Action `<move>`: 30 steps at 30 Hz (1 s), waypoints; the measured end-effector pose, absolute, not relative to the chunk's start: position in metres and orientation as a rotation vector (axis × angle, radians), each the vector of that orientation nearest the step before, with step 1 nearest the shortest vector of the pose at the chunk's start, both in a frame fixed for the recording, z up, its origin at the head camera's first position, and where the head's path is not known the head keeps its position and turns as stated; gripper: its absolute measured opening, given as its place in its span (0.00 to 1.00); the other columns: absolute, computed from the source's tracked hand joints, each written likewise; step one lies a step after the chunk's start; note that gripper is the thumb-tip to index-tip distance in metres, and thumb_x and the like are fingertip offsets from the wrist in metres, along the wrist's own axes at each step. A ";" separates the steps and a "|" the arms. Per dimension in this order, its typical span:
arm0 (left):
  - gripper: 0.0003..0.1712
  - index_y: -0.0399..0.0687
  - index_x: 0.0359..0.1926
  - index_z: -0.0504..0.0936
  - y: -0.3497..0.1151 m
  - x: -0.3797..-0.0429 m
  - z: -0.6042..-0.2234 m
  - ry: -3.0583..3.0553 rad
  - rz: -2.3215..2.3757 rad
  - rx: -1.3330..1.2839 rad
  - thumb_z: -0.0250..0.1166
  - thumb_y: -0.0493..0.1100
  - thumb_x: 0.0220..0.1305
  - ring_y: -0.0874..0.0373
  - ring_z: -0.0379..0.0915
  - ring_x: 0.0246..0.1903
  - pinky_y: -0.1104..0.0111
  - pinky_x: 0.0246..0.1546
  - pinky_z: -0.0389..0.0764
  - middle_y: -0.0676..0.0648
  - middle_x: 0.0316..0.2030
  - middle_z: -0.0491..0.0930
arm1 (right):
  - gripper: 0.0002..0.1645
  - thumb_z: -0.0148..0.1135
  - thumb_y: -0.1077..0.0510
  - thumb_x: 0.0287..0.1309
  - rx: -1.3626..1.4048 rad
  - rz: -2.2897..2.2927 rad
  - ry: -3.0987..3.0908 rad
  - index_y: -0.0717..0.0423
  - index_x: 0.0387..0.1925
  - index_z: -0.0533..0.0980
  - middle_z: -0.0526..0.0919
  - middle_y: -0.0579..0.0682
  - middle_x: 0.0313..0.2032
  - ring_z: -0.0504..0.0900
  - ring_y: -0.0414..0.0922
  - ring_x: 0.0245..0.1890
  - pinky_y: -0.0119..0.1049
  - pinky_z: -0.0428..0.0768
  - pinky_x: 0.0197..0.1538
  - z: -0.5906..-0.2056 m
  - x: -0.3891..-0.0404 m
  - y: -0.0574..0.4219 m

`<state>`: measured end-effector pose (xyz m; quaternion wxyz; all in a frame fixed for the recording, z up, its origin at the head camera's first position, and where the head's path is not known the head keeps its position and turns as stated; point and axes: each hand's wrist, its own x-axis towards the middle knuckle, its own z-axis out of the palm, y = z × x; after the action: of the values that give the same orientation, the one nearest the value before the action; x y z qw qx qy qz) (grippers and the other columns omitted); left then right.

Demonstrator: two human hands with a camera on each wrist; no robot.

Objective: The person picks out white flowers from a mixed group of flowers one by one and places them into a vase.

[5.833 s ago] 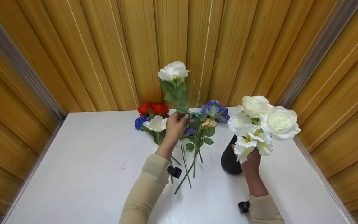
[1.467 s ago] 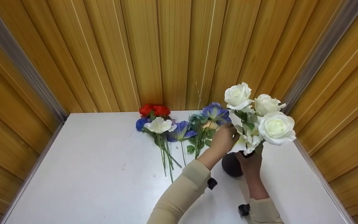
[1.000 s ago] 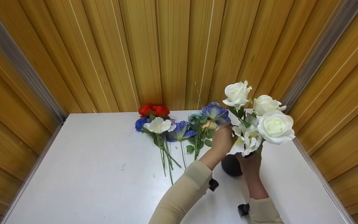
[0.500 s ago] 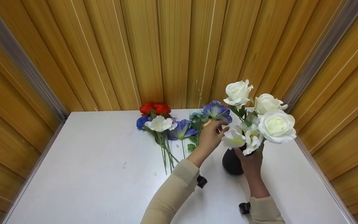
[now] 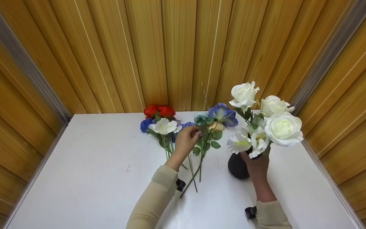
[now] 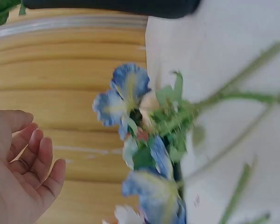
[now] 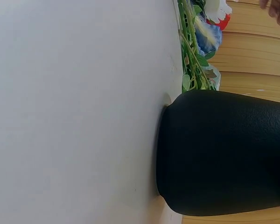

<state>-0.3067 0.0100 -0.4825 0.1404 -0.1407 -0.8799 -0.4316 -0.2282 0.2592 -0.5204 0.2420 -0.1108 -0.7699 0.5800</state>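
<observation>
My right hand grips the upper part of a black vase, which stands upright on the white table; most of its fingers are hidden. The vase's dark body fills much of the right wrist view. Several white roses and white ruffled flowers rise from its mouth. My left hand, fingers loosely curled and holding nothing, hovers above the loose flowers. In the left wrist view the same hand appears apart from the blue irises.
Red flowers, a dark blue flower and a white flower lie at the table's back. To their right are a blue-purple flower and a peach flower, stems pointing forward. Wood-grain panels enclose the table.
The white rose that my left hand held is now in the vase. That hand has let go and moved left over the loose flowers. My right hand stays at the vase.
</observation>
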 end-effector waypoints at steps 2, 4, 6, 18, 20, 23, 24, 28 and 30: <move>0.10 0.40 0.47 0.88 -0.004 -0.309 -0.488 -2.529 -1.225 -0.369 0.67 0.39 0.68 0.54 0.78 0.33 0.66 0.34 0.78 0.42 0.33 0.85 | 0.62 0.72 0.65 0.48 -0.312 1.577 -2.107 0.63 0.79 0.47 0.62 0.65 0.74 0.62 0.60 0.75 0.54 0.58 0.79 -0.520 -0.229 0.259; 0.11 0.40 0.48 0.87 -0.018 -0.311 -0.493 -2.535 -1.218 -0.319 0.67 0.39 0.67 0.53 0.79 0.33 0.65 0.35 0.78 0.42 0.33 0.85 | 0.62 0.72 0.64 0.48 -0.322 1.568 -2.121 0.62 0.79 0.47 0.62 0.65 0.74 0.62 0.60 0.75 0.54 0.58 0.79 -0.520 -0.229 0.259; 0.12 0.38 0.49 0.87 -0.032 -0.313 -0.497 -2.542 -1.233 -0.263 0.67 0.38 0.67 0.52 0.79 0.33 0.62 0.36 0.79 0.41 0.33 0.85 | 0.62 0.72 0.64 0.47 -0.329 1.563 -2.129 0.62 0.79 0.47 0.61 0.65 0.74 0.62 0.60 0.75 0.54 0.58 0.79 -0.520 -0.229 0.259; 0.09 0.32 0.41 0.88 -0.090 -0.321 -0.522 -2.585 -1.362 0.147 0.65 0.36 0.68 0.44 0.84 0.40 0.55 0.44 0.85 0.35 0.38 0.88 | 0.58 0.70 0.64 0.49 -0.310 1.563 -2.115 0.65 0.77 0.49 0.64 0.65 0.73 0.63 0.58 0.75 0.55 0.58 0.79 -0.519 -0.227 0.260; 0.10 0.31 0.42 0.87 -0.094 -0.321 -0.527 -2.591 -1.393 0.191 0.66 0.36 0.67 0.43 0.85 0.41 0.56 0.43 0.85 0.34 0.39 0.88 | 0.58 0.70 0.65 0.49 -0.297 1.577 -2.105 0.64 0.77 0.49 0.64 0.64 0.73 0.63 0.57 0.75 0.54 0.59 0.79 -0.519 -0.227 0.260; 0.10 0.30 0.41 0.87 -0.100 -0.322 -0.533 -2.608 -1.456 0.255 0.67 0.36 0.67 0.44 0.86 0.37 0.62 0.36 0.85 0.34 0.37 0.88 | 0.58 0.71 0.65 0.49 -0.278 1.597 -2.089 0.63 0.77 0.50 0.65 0.63 0.73 0.64 0.56 0.74 0.54 0.59 0.79 -0.520 -0.226 0.259; 0.10 0.30 0.41 0.87 -0.101 -0.322 -0.535 -2.614 -1.497 0.281 0.67 0.36 0.67 0.45 0.86 0.35 0.65 0.33 0.84 0.34 0.36 0.88 | 0.58 0.71 0.65 0.49 -0.275 1.597 -2.090 0.63 0.77 0.50 0.66 0.63 0.72 0.64 0.56 0.74 0.54 0.60 0.79 -0.520 -0.226 0.259; 0.11 0.30 0.41 0.86 -0.103 -0.324 -0.541 -2.627 -1.691 0.402 0.68 0.38 0.66 0.52 0.84 0.30 0.70 0.28 0.80 0.38 0.34 0.87 | 0.59 0.71 0.64 0.49 -0.271 1.584 -2.098 0.63 0.77 0.49 0.65 0.64 0.72 0.63 0.57 0.75 0.55 0.59 0.79 -0.520 -0.225 0.259; 0.11 0.30 0.42 0.86 -0.104 -0.325 -0.544 -2.620 -1.766 0.459 0.69 0.38 0.66 0.56 0.82 0.29 0.71 0.29 0.81 0.40 0.35 0.86 | 0.59 0.71 0.64 0.49 -0.270 1.574 -2.106 0.64 0.77 0.49 0.65 0.65 0.73 0.63 0.58 0.75 0.56 0.59 0.79 -0.520 -0.226 0.259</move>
<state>-0.3246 -0.1035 -0.5436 -0.0254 0.1437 -0.8203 -0.5530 -0.2255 0.2588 -0.5202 0.2466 -0.0992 -0.7723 0.5770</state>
